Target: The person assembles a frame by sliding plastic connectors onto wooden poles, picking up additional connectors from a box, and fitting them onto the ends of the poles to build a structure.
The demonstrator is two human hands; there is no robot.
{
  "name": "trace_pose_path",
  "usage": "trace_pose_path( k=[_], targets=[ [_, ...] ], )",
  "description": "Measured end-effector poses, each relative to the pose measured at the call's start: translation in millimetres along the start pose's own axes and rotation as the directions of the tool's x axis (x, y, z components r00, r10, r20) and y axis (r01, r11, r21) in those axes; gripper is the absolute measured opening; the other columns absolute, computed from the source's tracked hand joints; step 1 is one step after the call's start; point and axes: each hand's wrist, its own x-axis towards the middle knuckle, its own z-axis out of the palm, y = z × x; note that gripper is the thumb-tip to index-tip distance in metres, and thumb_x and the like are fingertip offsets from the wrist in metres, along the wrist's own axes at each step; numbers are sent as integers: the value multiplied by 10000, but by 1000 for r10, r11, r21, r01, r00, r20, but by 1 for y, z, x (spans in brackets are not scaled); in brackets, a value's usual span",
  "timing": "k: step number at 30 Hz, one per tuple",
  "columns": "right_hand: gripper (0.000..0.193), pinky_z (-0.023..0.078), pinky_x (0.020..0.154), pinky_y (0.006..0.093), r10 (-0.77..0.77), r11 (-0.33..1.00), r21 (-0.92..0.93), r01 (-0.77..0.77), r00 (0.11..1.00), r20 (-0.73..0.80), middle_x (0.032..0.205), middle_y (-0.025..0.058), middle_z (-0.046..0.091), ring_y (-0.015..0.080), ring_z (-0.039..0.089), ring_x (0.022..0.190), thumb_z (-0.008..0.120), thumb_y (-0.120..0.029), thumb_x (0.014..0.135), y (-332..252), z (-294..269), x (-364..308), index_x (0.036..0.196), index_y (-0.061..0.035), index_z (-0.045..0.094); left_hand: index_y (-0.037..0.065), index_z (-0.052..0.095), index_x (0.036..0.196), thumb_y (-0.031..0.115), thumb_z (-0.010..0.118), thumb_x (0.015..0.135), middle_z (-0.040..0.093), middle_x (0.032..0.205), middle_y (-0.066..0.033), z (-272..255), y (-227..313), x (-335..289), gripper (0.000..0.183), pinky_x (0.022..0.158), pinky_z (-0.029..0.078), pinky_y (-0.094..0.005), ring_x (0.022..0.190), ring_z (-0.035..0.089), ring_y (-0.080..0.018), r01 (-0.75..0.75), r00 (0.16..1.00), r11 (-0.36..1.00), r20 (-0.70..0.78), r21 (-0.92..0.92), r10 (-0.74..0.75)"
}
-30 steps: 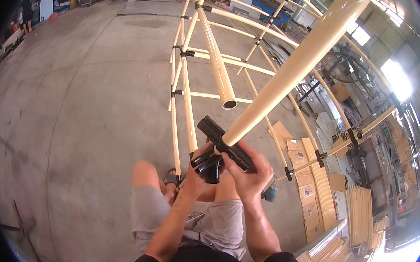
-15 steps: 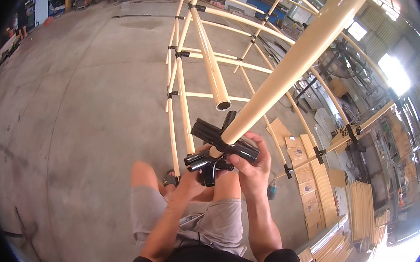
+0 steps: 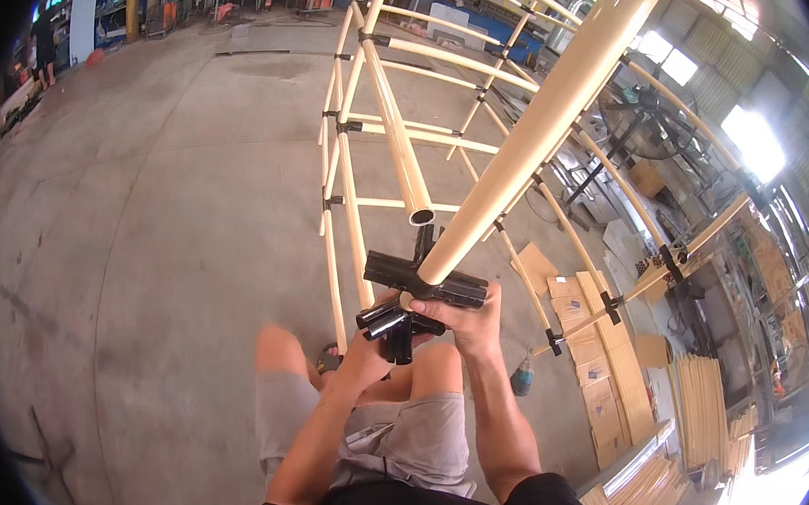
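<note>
Up close, hands (image 3: pixel 421 333) on black joint (image 3: pixel 417 280)

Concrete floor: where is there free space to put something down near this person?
The concrete floor is bare left of the cream pipe frame. It is crowded on the right: cardboard boxes and stacked wooden slats. Both hands hold black pipe connectors.

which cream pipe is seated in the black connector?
The thick pipe slanting from upper right; its end sits in the connector. The thinner open-ended pipe stops short.
</note>
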Motion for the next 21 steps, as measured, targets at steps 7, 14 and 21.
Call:
trace_pose_path(
  k=[7,14,21],
  targets=[
    [275,503,685,245,-432,901,-92,424,854,-292,905,67,699,107,623,744,829,35,731,-45,27,24,974,52,700,-8,468,1369,75,797,819,680,1147,-104,9,9,1,646,884,538,-323,1027,664,-175,-64,995,997,-82,-35,61],
    [228,510,775,248,-599,799,-168,578,739,-309,920,82,726,123,665,822,795,-65,833,-140,39,61,1013,34,697,15,436,1403,49,783,815,655,1207,-108,2,14,-1,684,952,498,-326,1073,637,-190,172,985,982,15,73,-174],
    [205,596,651,353,-600,793,-10,609,778,-186,820,132,700,232,710,697,684,-139,941,-128,42,68,1007,52,648,66,332,1519,-18,759,771,556,1381,-69,-61,-3,8,865,1073,394,-352,1278,492,-175,368,859,820,498,-438,-120]
  ],
)
